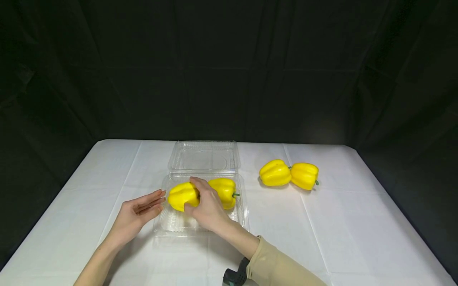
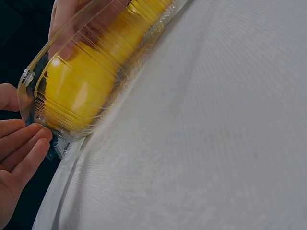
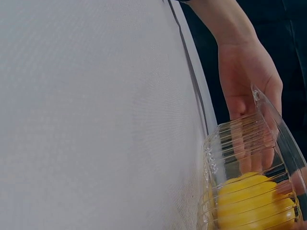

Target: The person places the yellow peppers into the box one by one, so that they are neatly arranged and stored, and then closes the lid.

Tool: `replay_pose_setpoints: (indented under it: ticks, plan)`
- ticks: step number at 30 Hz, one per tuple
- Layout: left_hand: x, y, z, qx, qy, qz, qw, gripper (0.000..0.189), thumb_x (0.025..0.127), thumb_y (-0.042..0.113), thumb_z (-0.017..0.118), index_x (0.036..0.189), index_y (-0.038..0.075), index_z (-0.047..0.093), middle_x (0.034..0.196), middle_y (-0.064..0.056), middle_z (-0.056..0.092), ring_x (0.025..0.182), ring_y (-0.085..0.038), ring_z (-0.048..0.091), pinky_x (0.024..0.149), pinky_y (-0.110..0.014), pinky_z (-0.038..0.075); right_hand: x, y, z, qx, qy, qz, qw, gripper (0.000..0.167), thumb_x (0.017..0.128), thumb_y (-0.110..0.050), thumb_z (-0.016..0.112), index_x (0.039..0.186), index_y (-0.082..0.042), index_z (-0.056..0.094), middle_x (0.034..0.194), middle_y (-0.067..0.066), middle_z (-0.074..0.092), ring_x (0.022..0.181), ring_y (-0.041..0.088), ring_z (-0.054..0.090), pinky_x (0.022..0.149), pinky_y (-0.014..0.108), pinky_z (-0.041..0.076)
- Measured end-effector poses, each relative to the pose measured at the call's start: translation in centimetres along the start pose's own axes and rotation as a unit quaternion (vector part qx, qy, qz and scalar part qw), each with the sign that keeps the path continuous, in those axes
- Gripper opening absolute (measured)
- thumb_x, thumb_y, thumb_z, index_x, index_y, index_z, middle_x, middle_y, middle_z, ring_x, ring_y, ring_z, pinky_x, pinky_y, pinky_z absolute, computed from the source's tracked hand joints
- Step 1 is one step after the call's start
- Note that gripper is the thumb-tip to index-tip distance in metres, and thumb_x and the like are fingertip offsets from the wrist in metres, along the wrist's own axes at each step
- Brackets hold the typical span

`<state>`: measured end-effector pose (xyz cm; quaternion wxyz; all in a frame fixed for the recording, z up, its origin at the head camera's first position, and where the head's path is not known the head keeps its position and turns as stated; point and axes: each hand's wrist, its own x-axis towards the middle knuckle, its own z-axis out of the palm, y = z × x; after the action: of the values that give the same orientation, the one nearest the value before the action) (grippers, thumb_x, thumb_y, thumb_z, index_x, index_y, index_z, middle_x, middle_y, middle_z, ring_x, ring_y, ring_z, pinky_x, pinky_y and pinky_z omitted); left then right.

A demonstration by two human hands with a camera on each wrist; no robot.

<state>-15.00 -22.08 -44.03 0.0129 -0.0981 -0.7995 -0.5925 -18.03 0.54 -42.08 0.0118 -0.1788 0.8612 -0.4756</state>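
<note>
A clear plastic clamshell container (image 1: pixel 179 226) lies on the table, its lid (image 1: pixel 204 155) folded back flat behind it. Inside sit two yellow bell peppers side by side. My right hand (image 1: pixel 209 208) reaches over the base and grips the left bell pepper (image 1: pixel 182 196), thumb in front and fingers behind. The other bell pepper (image 1: pixel 225 192) lies to the right, its green stem pointing right. At the container's left edge my left hand (image 1: pixel 134 216) holds its fingers nearly straight. In the left wrist view, those fingers (image 2: pixel 29 146) are at the plastic rim; whether they touch is unclear.
Two more yellow bell peppers, one on the left (image 1: pixel 275 172) and one on the right (image 1: pixel 304 176), lie together to the right of the container. A white cloth covers the table (image 1: pixel 358 222). Black curtains (image 1: pixel 229 79) close off the back and sides.
</note>
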Motion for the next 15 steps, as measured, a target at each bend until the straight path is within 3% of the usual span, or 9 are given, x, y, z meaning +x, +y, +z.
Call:
replay_pose_setpoints:
  ticks: [15]
  plan:
    - [-0.16,0.17,0.14,0.002,0.001,-0.011,0.9999,0.051,0.093,0.015,0.072,0.139,-0.001,0.056,0.136,-0.014,0.063,0.115,-0.008,0.066,0.09,-0.017,0.054,0.16,0.02,0.01,-0.005,0.006,0.003,1.0,0.071,0.087,-0.009,0.074,0.15,-0.004,0.042,0.157,0.011,0.039,0.143,0.033,0.039,0.119,0.049,0.033]
